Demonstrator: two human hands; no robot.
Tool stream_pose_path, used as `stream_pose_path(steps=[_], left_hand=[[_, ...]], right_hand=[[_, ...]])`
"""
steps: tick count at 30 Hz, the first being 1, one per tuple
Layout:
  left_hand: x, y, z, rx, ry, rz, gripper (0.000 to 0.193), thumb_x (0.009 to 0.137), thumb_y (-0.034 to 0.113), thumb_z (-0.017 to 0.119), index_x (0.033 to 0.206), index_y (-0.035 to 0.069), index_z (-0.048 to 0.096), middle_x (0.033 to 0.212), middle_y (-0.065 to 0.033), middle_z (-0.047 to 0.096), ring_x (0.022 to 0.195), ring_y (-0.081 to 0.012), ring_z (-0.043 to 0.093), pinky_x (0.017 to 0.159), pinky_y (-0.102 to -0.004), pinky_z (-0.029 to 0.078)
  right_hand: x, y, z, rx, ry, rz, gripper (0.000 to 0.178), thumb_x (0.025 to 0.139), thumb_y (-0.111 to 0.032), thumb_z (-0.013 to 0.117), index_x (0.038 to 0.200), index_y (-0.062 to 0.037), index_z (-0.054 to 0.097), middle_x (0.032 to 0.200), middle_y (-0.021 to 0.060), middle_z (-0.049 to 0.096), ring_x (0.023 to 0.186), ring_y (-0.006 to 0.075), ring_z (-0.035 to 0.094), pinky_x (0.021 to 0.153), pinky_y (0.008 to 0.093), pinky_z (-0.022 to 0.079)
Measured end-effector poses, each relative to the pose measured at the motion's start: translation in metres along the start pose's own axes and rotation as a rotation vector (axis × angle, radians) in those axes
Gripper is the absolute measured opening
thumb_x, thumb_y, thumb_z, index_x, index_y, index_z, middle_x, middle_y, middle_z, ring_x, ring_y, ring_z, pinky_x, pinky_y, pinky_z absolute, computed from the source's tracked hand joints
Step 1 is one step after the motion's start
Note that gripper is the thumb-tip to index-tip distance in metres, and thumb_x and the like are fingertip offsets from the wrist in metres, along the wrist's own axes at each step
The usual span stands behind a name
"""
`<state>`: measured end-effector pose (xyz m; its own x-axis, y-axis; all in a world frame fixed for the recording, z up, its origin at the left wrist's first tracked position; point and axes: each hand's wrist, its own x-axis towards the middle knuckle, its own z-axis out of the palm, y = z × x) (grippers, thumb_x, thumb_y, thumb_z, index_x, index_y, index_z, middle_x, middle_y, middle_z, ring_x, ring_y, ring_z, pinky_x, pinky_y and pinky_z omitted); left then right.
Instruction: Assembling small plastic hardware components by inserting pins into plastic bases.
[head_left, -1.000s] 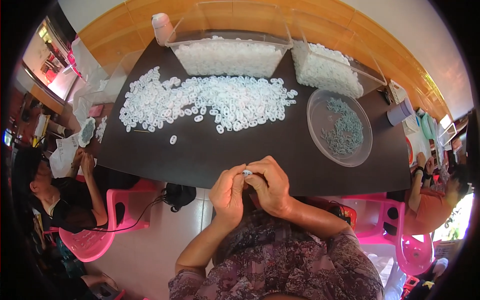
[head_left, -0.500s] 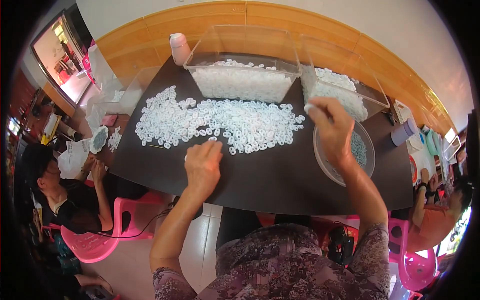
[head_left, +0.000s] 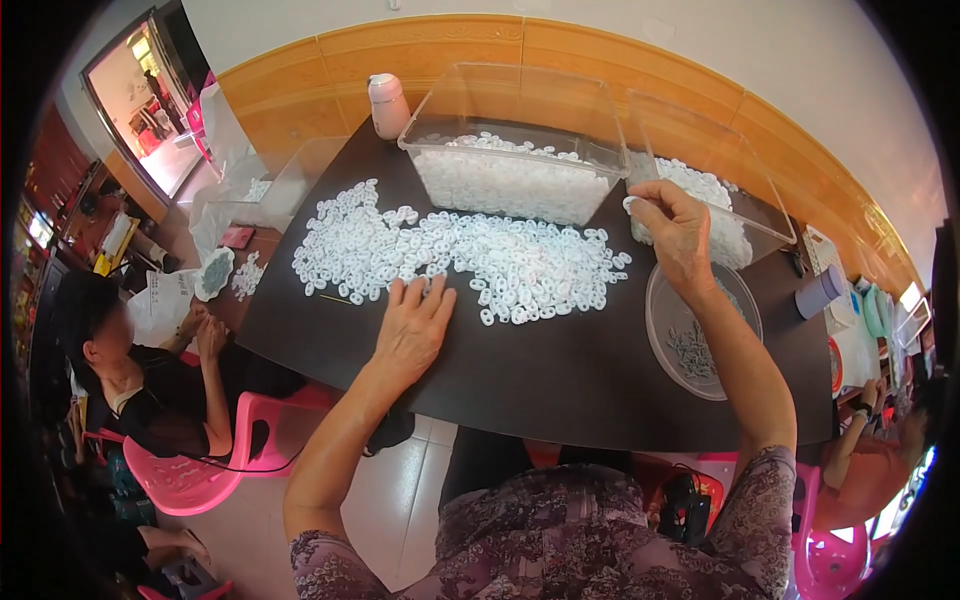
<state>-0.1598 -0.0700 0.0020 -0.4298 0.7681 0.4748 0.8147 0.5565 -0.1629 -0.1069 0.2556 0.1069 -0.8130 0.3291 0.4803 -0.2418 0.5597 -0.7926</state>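
Observation:
A broad heap of small white oval plastic pieces with holes point(head_left: 545, 265) lies on the dark table point(head_left: 560, 380). My left hand point(head_left: 412, 325) rests at the heap's near edge, its fingers stretched out and apart, the tips touching or close to the pieces. Raised at the front of the right-hand bin, my right hand point(head_left: 682, 240) pinches one white oval piece point(head_left: 629, 203) between thumb and finger. Below my right wrist stands a round clear tray point(head_left: 662, 318) with small grey-green pieces point(head_left: 690, 350), partly hidden by my forearm.
Two clear bins, one in the middle point(head_left: 515, 75) and one at the right point(head_left: 775, 205), hold more white pieces. A pink bottle point(head_left: 387, 106) and a lavender cup point(head_left: 820, 291) stand on the table. People sit at left point(head_left: 150, 370) and right point(head_left: 875, 450).
My left hand's fingers have spread and reached toward the heap. My right hand has moved slightly away from me toward the right bin, still pinching a white piece. The whole view has shifted a little.

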Motion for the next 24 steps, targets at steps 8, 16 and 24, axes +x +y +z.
stream_pose_path(steps=[8,16,24], left_hand=[[0.005,-0.014,-0.002,-0.025,0.066,-0.105,0.033,0.070,0.000,0.057,0.103,0.000,0.059,0.110,-0.0136,0.058,0.099,-0.0296,0.051,0.087,-0.0466,0.037],[0.043,-0.005,0.018,-0.218,0.177,-0.159,0.028,0.070,-0.005,0.054,0.098,-0.001,0.056,0.101,-0.0151,0.057,0.092,-0.0312,0.055,0.080,-0.0397,0.042],[0.062,0.000,0.036,-0.317,-0.020,-0.205,0.028,0.070,-0.006,0.051,0.098,0.000,0.053,0.093,-0.0156,0.054,0.092,-0.0328,0.053,0.079,-0.0418,0.041]], right_hand=[[0.037,0.017,-0.007,-0.164,0.070,-0.085,0.014,0.078,-0.003,0.062,0.091,0.0020,0.064,0.077,0.0015,0.063,0.073,0.0079,0.055,0.067,0.0221,0.044],[0.075,0.013,0.016,-0.387,0.127,-0.329,0.012,0.076,-0.007,0.061,0.086,-0.0016,0.065,0.078,0.0121,0.064,0.072,0.0206,0.061,0.066,0.0303,0.046],[0.103,0.027,0.042,-0.546,0.202,-0.535,0.005,0.072,-0.005,0.059,0.071,-0.0044,0.063,0.068,0.0188,0.060,0.071,0.0373,0.058,0.064,0.0456,0.044]])
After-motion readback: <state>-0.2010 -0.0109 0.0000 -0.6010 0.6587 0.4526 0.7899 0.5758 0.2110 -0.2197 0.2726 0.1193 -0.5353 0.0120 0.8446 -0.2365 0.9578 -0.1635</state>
